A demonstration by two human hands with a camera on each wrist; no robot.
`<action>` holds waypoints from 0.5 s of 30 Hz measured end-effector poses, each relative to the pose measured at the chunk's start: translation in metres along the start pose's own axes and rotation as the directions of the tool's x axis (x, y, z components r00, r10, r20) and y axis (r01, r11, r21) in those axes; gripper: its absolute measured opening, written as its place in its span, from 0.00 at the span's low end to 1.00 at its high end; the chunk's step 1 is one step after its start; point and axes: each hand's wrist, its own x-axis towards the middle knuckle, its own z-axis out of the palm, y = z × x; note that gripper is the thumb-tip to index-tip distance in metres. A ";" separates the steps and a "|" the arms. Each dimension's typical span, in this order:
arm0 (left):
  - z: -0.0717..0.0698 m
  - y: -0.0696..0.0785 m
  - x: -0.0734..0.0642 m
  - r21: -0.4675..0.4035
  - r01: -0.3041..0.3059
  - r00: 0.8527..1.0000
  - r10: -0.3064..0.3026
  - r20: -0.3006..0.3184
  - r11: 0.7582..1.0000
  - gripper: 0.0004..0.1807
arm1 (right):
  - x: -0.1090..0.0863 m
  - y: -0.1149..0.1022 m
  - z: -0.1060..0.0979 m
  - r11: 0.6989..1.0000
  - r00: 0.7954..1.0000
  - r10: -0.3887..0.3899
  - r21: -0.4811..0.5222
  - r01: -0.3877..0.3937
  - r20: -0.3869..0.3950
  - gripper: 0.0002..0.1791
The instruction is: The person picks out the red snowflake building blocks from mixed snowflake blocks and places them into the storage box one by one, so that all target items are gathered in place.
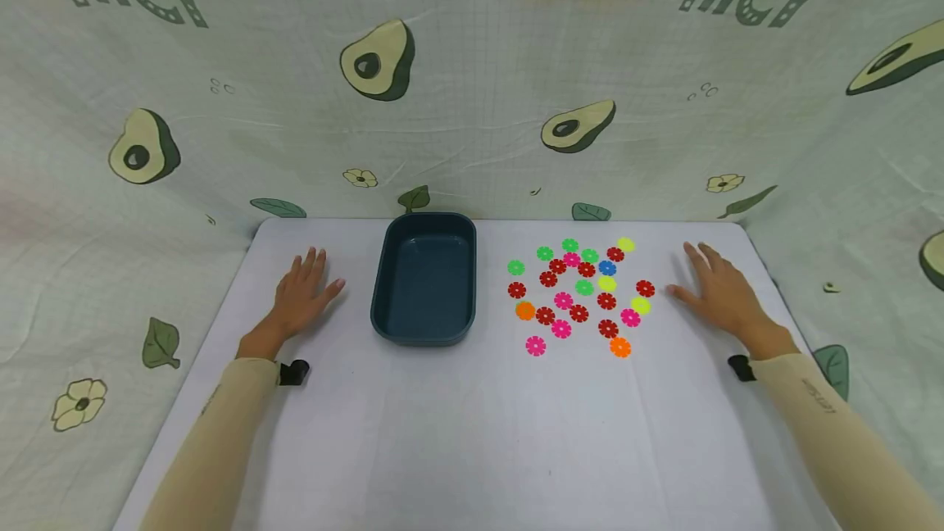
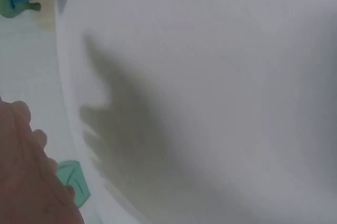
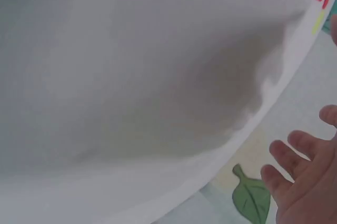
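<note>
Palm down, my left hand (image 1: 298, 301) hovers over the left side of the white table, fingers spread and nothing in it. To its right stands a dark blue rectangular tray (image 1: 424, 338). My right hand (image 1: 719, 293) is at the table's right side, fingers loosely extended and holding nothing. Left of it lie several small round notched discs, among them a red disc (image 1: 645, 288), a green disc (image 1: 515, 267), a pink disc (image 1: 535, 346), an orange disc (image 1: 620, 347), a yellow disc (image 1: 641, 306) and a blue disc (image 1: 607, 268). In both wrist views the hands cast shadows on the tabletop.
The white table (image 1: 472, 433) ends at the back against a hanging cloth (image 1: 472, 138) printed with avocados, which also covers both sides. Dark wrist mounts (image 1: 293, 373) sit at the cuffs of the beige sleeves (image 1: 214, 449).
</note>
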 end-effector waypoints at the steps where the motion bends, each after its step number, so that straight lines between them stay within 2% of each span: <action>1: 0.001 0.002 0.001 -0.018 -0.013 1.000 0.013 -0.001 1.000 0.49 | 0.001 -0.002 0.000 1.000 1.000 0.001 0.021 -0.001 -0.001 0.50; 4: 0.003 0.009 0.003 -0.097 -0.035 0.999 0.037 0.014 0.995 0.47 | 0.003 -0.007 0.000 0.995 0.999 0.022 0.095 -0.024 0.023 0.49; 7: 0.005 0.014 0.003 -0.210 -0.048 0.998 0.057 0.034 0.977 0.46 | 0.004 -0.013 0.002 0.985 0.998 0.047 0.163 -0.054 0.046 0.46; 11: 0.006 0.023 0.001 -0.365 -0.050 0.995 0.077 0.058 0.930 0.43 | 0.003 -0.022 0.002 0.971 0.998 0.048 0.234 -0.055 0.036 0.42; 15: 0.007 0.034 -0.001 -0.462 -0.047 0.993 0.090 0.071 0.886 0.41 | 0.003 -0.032 0.000 0.950 0.999 0.036 0.308 -0.040 0.020 0.39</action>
